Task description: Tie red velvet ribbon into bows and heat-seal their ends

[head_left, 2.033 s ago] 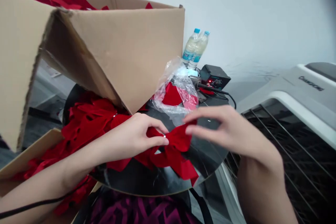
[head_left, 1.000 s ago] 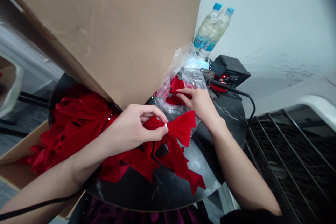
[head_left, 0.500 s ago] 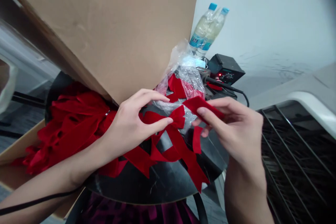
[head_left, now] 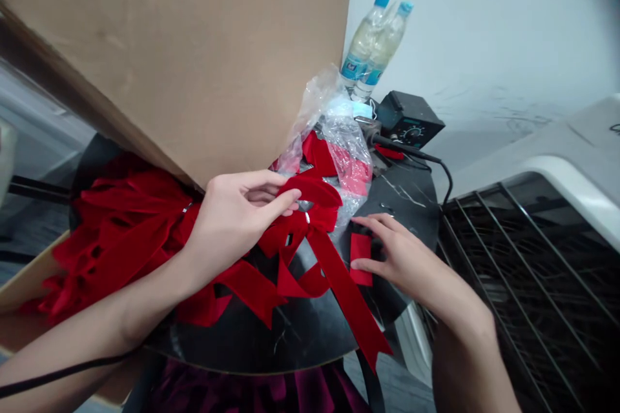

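Under the left hand (head_left: 232, 226), velvet bow tails (head_left: 341, 290) splay.

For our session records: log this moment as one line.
left hand: on red velvet bow | right hand: on red velvet strip | surface: black marble tabletop

We count one left hand (head_left: 237, 226), one right hand (head_left: 402, 258), two water bottles (head_left: 371, 45), one cardboard box (head_left: 169, 58), one plastic bag (head_left: 339, 135), one round black table (head_left: 397, 200), one black dial box (head_left: 409, 119), one red velvet bow (head_left: 307, 216), and one loose red strip (head_left: 361, 258).

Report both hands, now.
Left hand: closed on a red velvet bow.
Right hand: open, fingers resting on a red velvet strip.
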{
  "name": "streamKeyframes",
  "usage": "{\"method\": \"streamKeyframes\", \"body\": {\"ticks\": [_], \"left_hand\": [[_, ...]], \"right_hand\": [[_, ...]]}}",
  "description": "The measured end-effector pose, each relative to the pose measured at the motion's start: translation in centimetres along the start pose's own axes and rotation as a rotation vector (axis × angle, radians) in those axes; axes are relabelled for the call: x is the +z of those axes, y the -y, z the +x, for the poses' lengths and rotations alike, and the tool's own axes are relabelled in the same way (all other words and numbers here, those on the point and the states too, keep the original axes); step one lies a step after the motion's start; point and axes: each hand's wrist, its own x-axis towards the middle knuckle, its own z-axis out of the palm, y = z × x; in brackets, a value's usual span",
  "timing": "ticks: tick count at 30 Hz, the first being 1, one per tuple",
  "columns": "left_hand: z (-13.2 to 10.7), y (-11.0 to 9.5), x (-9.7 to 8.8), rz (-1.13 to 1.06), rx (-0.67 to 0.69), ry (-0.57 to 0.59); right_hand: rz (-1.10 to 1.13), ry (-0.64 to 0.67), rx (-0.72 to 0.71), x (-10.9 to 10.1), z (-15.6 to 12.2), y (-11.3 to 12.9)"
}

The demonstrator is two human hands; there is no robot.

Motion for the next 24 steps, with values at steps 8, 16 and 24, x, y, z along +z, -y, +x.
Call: {"method": "streamKeyframes", "body": {"ticks": [8, 16, 24], "left_hand": [[4.0, -1.8, 0.5, 0.516, 0.374, -0.045], [-0.8, -3.3, 2.0, -0.171, -0.347, 0.626], [-2.1, -2.8, 1.8, -0.461, -0.587, 0.571]], "right_hand": [[0.164, -0.051, -0.108, 0.1, -0.3, -1.2], [0.585, -0.574, -0.460, -0.5, -2.0, 2.7], [0.543, -0.449, -0.809, 0.2, -1.0, 3.5]]}}
